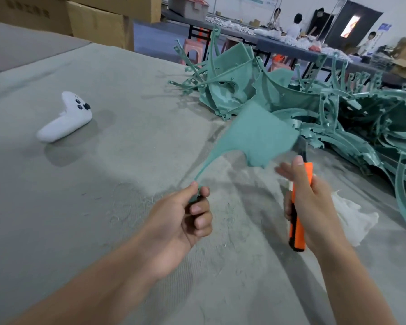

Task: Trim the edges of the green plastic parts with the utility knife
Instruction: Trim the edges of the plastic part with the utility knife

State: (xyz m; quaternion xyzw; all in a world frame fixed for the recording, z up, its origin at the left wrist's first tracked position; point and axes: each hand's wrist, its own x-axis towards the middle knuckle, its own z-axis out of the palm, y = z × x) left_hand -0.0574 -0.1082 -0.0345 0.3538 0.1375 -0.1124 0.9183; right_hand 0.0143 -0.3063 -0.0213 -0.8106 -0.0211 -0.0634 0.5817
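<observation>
Two hands work low in view. Fingers of the left hand (188, 214) pinch the thin stem of one green plastic part (260, 137), raised above the surface (127, 160). Fingers of the right hand (312, 202) wrap one orange utility knife (297, 233), its tip near the part's right edge. One white controller (63, 118) lies far left; a tangled pile of green parts (314, 102) lies right. Cardboard boxes (99, 22) and people (294, 25) stand behind.

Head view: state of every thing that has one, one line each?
left hand: pinches the green part's thin stem
green part: held up off the table, motion-blurred
right hand: holds the utility knife
utility knife: upright, blade end hidden behind the part
green pile: heaped on the table, right side
white controller: lying on the table, untouched
white wad: crumpled on the table
</observation>
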